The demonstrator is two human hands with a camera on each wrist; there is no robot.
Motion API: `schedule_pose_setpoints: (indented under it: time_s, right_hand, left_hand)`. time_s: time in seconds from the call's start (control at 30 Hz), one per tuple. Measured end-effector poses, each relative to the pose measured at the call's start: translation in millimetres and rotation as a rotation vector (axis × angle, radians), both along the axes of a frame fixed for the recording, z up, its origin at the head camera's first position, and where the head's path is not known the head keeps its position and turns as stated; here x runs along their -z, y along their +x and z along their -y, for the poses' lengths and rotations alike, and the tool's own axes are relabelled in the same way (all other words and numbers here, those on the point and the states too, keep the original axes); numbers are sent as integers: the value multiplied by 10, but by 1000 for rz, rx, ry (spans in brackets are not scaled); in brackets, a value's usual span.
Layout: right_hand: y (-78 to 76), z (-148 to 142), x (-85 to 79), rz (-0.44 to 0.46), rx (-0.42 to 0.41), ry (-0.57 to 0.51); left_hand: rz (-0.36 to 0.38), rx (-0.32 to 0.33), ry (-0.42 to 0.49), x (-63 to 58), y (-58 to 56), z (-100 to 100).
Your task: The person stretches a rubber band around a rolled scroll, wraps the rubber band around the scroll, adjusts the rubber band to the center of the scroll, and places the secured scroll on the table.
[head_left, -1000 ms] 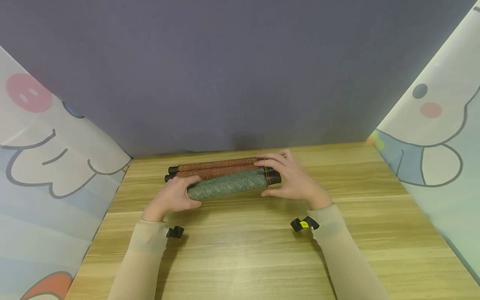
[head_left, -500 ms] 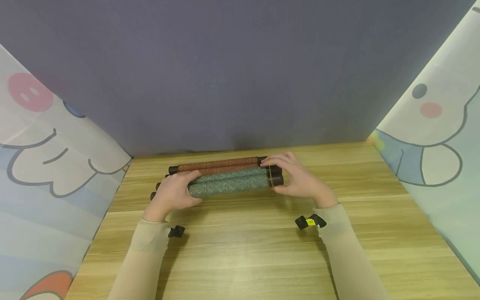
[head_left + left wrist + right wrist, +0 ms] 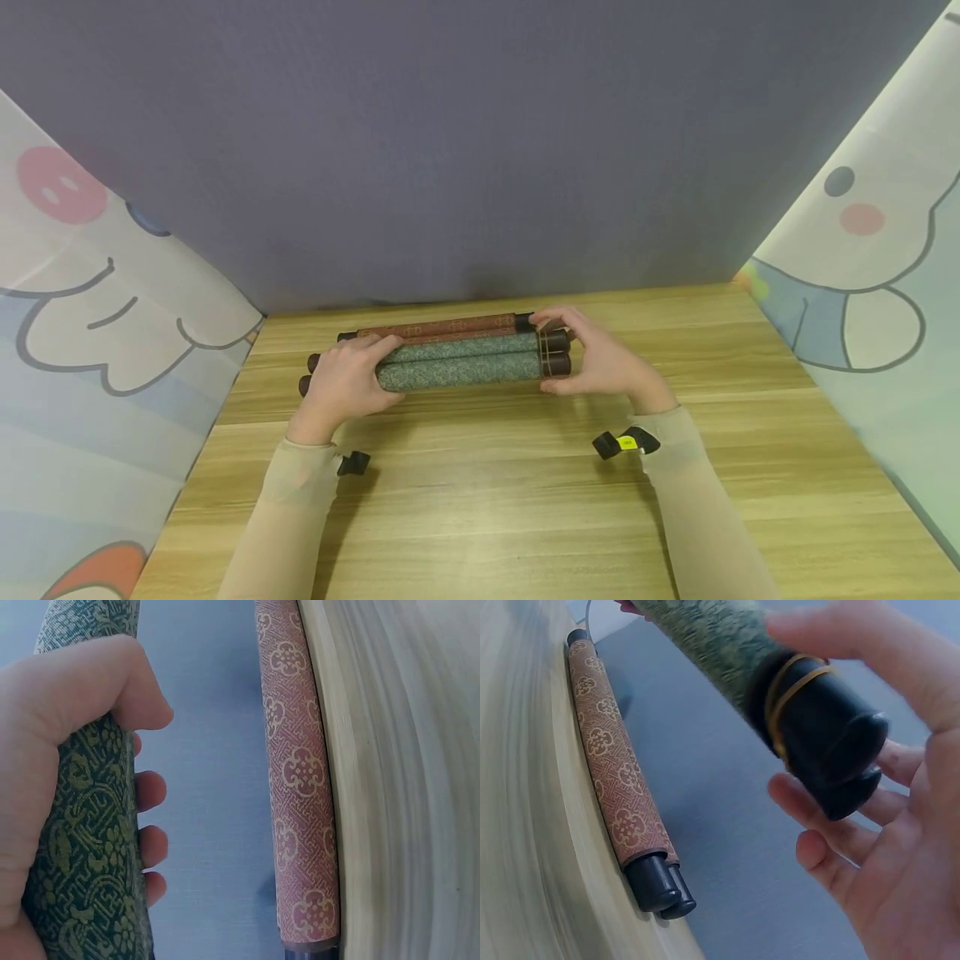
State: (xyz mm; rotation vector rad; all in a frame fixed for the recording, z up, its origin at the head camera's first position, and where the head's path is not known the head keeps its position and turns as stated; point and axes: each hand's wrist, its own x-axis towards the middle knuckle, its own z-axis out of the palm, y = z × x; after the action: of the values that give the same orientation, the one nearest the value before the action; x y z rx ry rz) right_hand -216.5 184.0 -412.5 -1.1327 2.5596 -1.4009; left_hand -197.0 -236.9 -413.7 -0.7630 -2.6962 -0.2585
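A green brocade scroll (image 3: 465, 369), rolled on two rods with dark end caps, is held level above the table in the head view. My left hand (image 3: 342, 383) grips its left part, thumb on the near side; in the left wrist view the fingertips (image 3: 152, 790) curl round behind the green cloth. A thin yellowish elastic band (image 3: 780, 697) loops around the dark right ends. My right hand (image 3: 603, 362) curls around that end, thumb on the near side and fingers over the far side.
Behind the green scroll, a reddish-brown patterned scroll (image 3: 442, 327) with black end caps lies on the wooden table (image 3: 480, 500). A grey wall (image 3: 480, 167) rises at the table's back edge, and cartoon-printed panels (image 3: 862, 250) stand at both sides.
My right hand has shifted slightly rightward along the green scroll's end. The scroll has turned, so both its rods and their left caps show now. My left hand stays nearly in place.
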Motion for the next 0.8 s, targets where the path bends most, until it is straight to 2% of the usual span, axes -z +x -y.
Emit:
schedule_pose_setpoints:
  time_s: [0.13, 0.3, 0.57, 0.8]
  right_hand:
    - [8, -11, -16, 6, 68, 53]
    - [-11, -46, -8, -44, 132, 66]
    - [-74, -83, 45, -162, 79, 7]
    - [-79, -93, 52, -164, 82, 16]
  left_hand:
    - [-51, 8, -8, -10, -2, -16]
    - [-61, -1, -7, -14, 0, -30]
    - [-71, -16, -3, -18, 0, -36]
    - [-61, -29, -3, -12, 2, -37]
